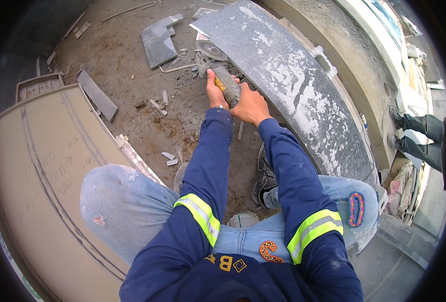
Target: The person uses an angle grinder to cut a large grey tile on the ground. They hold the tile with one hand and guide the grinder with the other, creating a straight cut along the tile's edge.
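Both my arms reach forward to an angle grinder with a dusty grey and yellow body. My left hand wraps its left side near the head, thumb on top. The rear of the body is in the grip of my right hand. At the far end, the grinder's round disc lies beside the left edge of a long dark stone slab smeared with white. Whether the disc touches the slab or spins, I cannot tell.
Broken grey stone pieces and offcuts lie on the dirt ground. At left stands a large beige panel with dark stripes; a narrow grey strip leans near it. A concrete ledge runs beyond the slab. Another person's legs are at right.
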Demonstrator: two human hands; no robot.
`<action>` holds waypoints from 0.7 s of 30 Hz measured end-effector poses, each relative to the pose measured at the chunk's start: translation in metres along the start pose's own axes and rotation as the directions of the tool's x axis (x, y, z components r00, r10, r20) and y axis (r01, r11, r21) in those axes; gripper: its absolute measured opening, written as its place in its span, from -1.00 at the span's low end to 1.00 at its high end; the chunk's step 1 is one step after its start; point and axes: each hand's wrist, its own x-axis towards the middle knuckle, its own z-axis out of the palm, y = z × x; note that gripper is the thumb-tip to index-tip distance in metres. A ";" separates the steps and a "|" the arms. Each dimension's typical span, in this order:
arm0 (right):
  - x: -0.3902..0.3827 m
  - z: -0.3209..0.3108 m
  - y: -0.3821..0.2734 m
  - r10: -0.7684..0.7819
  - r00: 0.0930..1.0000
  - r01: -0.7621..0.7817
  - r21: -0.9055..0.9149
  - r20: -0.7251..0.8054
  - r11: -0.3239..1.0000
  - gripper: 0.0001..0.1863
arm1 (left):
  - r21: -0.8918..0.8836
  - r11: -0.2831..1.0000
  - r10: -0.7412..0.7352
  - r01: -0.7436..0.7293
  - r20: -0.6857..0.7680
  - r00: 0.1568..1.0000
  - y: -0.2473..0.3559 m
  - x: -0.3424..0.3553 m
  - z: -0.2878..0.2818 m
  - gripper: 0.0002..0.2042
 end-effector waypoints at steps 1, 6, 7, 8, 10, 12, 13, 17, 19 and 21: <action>0.001 0.000 -0.001 -0.001 1.000 0.001 0.000 -0.001 1.000 -0.28 | 0.001 1.000 -0.002 0.002 -0.003 1.000 0.002 0.001 -0.001 -0.34; 0.008 0.002 -0.001 0.007 1.000 -0.007 -0.004 0.000 1.000 -0.27 | 0.004 1.000 -0.015 0.015 -0.008 1.000 0.004 0.003 0.003 -0.35; 0.008 0.002 -0.002 0.011 1.000 -0.011 -0.005 0.006 1.000 -0.27 | 0.015 1.000 -0.006 0.007 -0.017 1.000 0.005 0.004 0.003 -0.35; 0.009 0.002 -0.003 0.015 1.000 -0.015 -0.006 0.012 1.000 -0.27 | 0.007 1.000 -0.012 0.012 -0.015 1.000 0.006 0.004 0.002 -0.35; 0.010 0.001 -0.005 0.018 1.000 -0.018 -0.007 0.016 1.000 -0.27 | -0.010 1.000 -0.022 0.022 -0.009 1.000 0.007 0.007 0.002 -0.35; 0.012 0.000 -0.006 0.017 1.000 -0.017 -0.007 0.014 1.000 -0.27 | -0.018 1.000 -0.018 0.018 0.000 1.000 0.007 0.011 0.001 -0.35; 0.014 0.001 -0.006 0.017 1.000 -0.017 -0.009 0.014 1.000 -0.27 | -0.022 1.000 -0.016 0.016 0.005 1.000 0.008 0.013 0.000 -0.34; 0.017 0.002 -0.006 0.017 1.000 -0.017 -0.009 0.011 1.000 -0.27 | -0.011 0.999 -0.035 0.035 0.001 0.999 0.009 0.016 0.000 -0.34; 0.016 0.002 -0.005 0.020 1.000 -0.019 -0.010 0.015 1.000 -0.27 | 0.008 1.000 -0.023 0.023 0.003 1.000 0.008 0.015 0.001 -0.34; 0.014 0.001 -0.003 0.026 0.999 -0.026 -0.015 0.026 1.000 -0.27 | 0.005 1.000 -0.022 0.022 -0.023 0.999 0.005 0.010 0.002 -0.35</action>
